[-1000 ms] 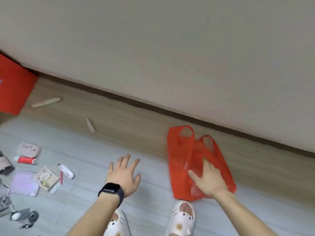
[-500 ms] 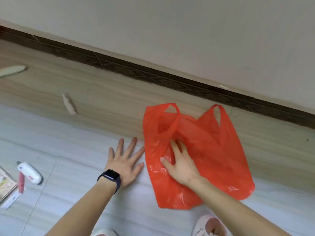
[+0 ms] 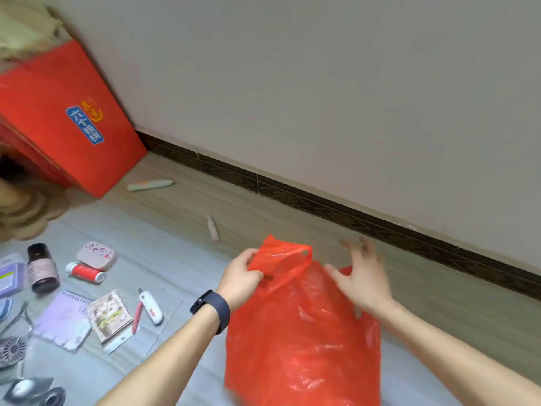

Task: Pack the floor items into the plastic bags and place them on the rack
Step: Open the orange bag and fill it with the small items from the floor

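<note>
A red plastic bag [image 3: 301, 332] hangs lifted off the floor in front of me. My left hand [image 3: 241, 273], with a dark watch on its wrist, grips the bag's left handle loop. My right hand [image 3: 361, 275] is blurred, fingers spread, resting against the bag's upper right side without a clear grip. Small items lie on the grey floor at the left: a dark bottle [image 3: 42, 268], a red-and-white tube [image 3: 86, 272], a pink tin [image 3: 96, 254], a lilac notebook [image 3: 66, 317], a printed card pack [image 3: 109, 315], a white gadget [image 3: 150, 307].
A big red gift bag [image 3: 67, 118] leans on the wall at the left. A pale stick [image 3: 150, 185] and a small white tube [image 3: 213, 228] lie on the wood-look strip by the dark skirting board [image 3: 351, 209]. A round fan [image 3: 11, 348] sits at the far left edge.
The bag lay flat on the floor under my right palm; now my left hand has taken its handle and raised it. My right hand has come off the floor, and the view swung left.
</note>
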